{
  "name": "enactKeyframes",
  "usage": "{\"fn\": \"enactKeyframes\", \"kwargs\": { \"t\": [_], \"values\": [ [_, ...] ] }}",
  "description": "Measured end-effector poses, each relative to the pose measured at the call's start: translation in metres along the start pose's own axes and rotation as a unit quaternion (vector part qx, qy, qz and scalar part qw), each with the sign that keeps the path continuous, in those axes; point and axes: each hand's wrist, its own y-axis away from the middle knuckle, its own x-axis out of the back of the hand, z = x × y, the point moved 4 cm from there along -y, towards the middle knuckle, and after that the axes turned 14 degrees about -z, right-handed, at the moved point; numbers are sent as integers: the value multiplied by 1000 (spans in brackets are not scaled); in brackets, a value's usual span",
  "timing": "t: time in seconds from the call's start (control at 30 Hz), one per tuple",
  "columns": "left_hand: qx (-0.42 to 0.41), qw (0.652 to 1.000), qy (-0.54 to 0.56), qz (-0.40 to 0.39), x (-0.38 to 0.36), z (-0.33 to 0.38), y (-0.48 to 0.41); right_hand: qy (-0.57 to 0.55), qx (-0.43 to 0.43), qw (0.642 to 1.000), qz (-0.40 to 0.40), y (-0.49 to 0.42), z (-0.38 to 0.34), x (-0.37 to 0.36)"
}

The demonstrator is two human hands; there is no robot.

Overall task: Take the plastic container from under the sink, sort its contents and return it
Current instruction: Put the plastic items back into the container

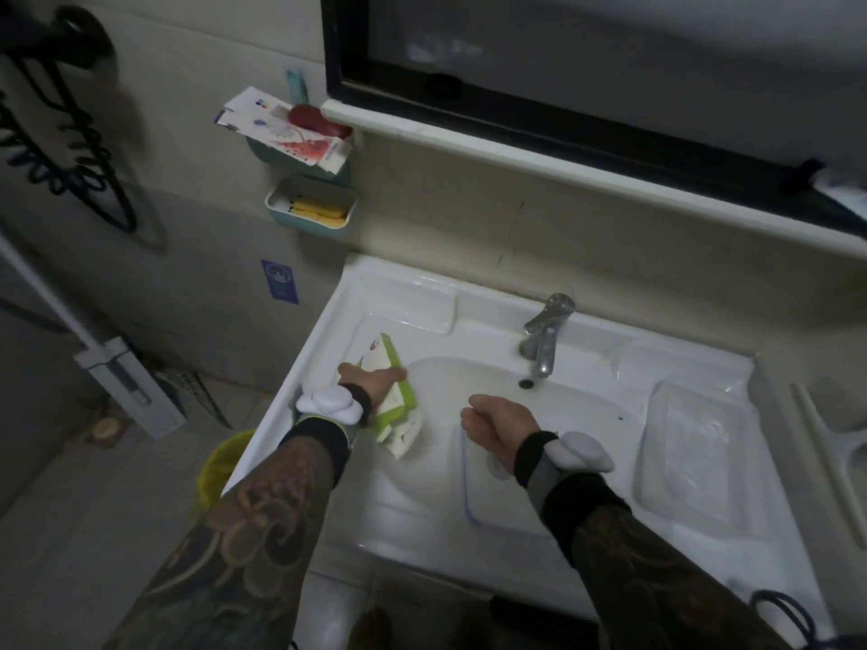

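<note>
A clear plastic container (694, 455) stands empty on the right ledge of the white sink (469, 551). Its clear lid with a blue rim (469, 499) lies over the basin. My left hand (370, 380) grips a stack of green and white packets (399, 403) on the sink's left ledge, thumb on one side and fingers across the top. My right hand (497, 426) hovers over the basin with its fingers curled at the lid's far corner. Whether it grips the lid is hidden.
A chrome tap (546, 330) stands at the back of the basin. Two wall trays hang to the left, one with tubes and packets (300, 143), one with yellow items (314, 211). A yellow-green bin (220, 466) sits on the floor beside the sink.
</note>
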Motion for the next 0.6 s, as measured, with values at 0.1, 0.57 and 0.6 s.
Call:
{"fn": "enactKeyframes", "kwargs": {
  "t": [0.1, 0.57, 0.6],
  "values": [
    [1, 985, 155, -72, 2, 23, 4, -31, 41, 998, -48, 9, -16, -18],
    [-28, 970, 180, -161, 24, 82, 30, 287, 159, 936, -129, 39, -90, -111],
    [-29, 972, 175, -152, 25, 84, 29, 330, 171, 921, -122, 36, -91, -116]
  ]
}}
